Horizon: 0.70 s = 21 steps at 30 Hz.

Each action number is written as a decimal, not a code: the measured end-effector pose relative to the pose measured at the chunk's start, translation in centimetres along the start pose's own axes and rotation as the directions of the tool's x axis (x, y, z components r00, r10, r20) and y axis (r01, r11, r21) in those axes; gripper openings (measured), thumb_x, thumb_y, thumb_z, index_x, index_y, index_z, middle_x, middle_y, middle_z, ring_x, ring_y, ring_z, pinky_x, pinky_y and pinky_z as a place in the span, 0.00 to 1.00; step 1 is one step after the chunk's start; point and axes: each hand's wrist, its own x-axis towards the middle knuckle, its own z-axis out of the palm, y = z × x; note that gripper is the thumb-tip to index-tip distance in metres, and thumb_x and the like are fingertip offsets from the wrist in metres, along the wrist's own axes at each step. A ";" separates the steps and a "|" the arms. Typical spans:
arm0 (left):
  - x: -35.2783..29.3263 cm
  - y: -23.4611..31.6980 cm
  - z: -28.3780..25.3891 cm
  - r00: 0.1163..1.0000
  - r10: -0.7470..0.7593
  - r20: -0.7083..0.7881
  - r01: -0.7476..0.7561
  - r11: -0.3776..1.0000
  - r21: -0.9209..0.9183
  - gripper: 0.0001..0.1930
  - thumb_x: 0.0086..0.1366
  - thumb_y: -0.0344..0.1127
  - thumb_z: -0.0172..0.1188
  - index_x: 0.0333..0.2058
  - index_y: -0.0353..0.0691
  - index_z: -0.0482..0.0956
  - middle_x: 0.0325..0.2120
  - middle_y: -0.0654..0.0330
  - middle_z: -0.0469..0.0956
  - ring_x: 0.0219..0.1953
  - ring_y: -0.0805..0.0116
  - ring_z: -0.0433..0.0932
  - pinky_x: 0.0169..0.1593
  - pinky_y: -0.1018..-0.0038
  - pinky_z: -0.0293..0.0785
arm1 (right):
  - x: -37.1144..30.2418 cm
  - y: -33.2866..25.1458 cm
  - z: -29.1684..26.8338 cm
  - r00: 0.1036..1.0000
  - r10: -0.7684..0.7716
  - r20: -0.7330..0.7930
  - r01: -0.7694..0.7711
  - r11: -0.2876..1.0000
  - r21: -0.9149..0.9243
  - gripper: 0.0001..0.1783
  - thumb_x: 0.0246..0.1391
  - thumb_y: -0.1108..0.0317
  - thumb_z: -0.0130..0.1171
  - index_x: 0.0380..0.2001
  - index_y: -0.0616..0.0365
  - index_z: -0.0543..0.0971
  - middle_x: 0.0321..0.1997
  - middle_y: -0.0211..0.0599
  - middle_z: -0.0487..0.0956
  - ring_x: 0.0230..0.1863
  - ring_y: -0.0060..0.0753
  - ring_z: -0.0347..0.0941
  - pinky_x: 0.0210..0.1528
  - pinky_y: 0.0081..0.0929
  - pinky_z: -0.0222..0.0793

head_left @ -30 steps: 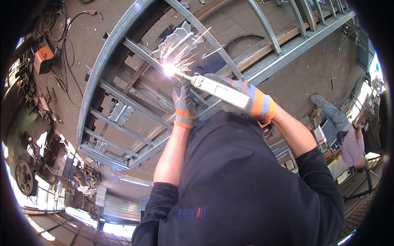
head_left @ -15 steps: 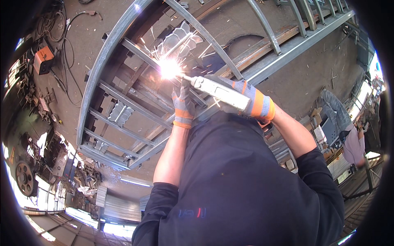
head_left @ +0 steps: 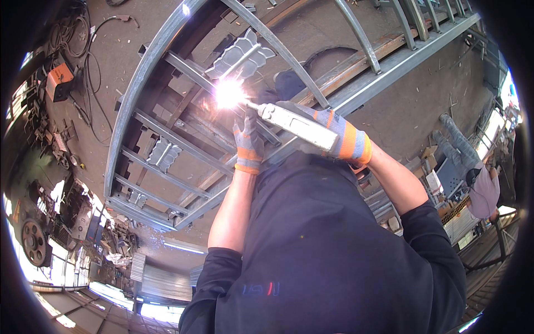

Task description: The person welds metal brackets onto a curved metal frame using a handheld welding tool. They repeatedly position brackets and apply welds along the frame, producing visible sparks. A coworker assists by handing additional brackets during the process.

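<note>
My right hand, in a grey and orange glove, is wrapped around a white welding torch. The torch's thin nozzle points left into a bright welding glare on a bar of the metal frame. My left hand, gloved the same way, is just below the nozzle, its fingers drawn together and reaching up beside it. Whatever those fingertips grip is lost near the glare. A leaf-shaped metal ornament lies beyond the glare, and a similar ornament sits between bars to the left.
Curved and straight bars of the frame cross the space ahead. An orange machine with cables stands on the floor at the left. Another person is at the far right, near a stack of goods. Metal scrap lies at the lower left.
The long flying sparks have shrunk, so the ornament beyond the glare shows more plainly. Both my hands and the torch hold nearly the same place. The person at the right has shifted posture.
</note>
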 end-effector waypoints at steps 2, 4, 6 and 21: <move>-0.1 -0.2 -0.1 0.998 -0.057 -0.010 0.057 0.995 0.079 0.39 0.60 0.15 0.45 0.73 0.38 0.64 0.59 0.39 0.77 0.58 0.36 0.78 0.62 0.52 0.75 | 0.0 -0.1 0.0 1.000 -0.004 -0.001 0.004 1.000 -0.007 0.43 0.59 0.67 0.68 0.76 0.62 0.65 0.75 0.45 0.74 0.74 0.38 0.71 0.73 0.33 0.65; -0.1 -0.5 -0.2 1.000 -0.023 -0.009 0.025 0.991 0.135 0.43 0.57 0.14 0.46 0.75 0.37 0.62 0.60 0.38 0.76 0.58 0.34 0.78 0.62 0.51 0.75 | 0.0 -0.1 0.1 1.000 0.011 -0.005 -0.011 1.000 0.002 0.43 0.59 0.67 0.68 0.76 0.62 0.65 0.75 0.46 0.74 0.74 0.39 0.71 0.73 0.34 0.64; -0.1 -1.0 -0.2 0.999 0.044 0.003 -0.043 0.985 0.167 0.45 0.55 0.13 0.46 0.76 0.37 0.60 0.60 0.38 0.76 0.59 0.33 0.77 0.63 0.50 0.74 | 0.0 0.0 0.1 0.998 -0.056 -0.026 0.054 0.996 -0.072 0.41 0.62 0.69 0.67 0.76 0.59 0.66 0.72 0.42 0.77 0.69 0.36 0.76 0.69 0.32 0.70; 0.3 0.3 0.0 0.999 0.028 -0.036 -0.024 0.995 0.100 0.35 0.67 0.17 0.47 0.74 0.38 0.64 0.58 0.40 0.78 0.58 0.41 0.79 0.60 0.54 0.76 | 0.1 0.0 0.2 1.000 0.023 -0.011 -0.023 0.998 0.061 0.43 0.59 0.69 0.68 0.76 0.63 0.65 0.73 0.46 0.75 0.72 0.39 0.74 0.71 0.33 0.67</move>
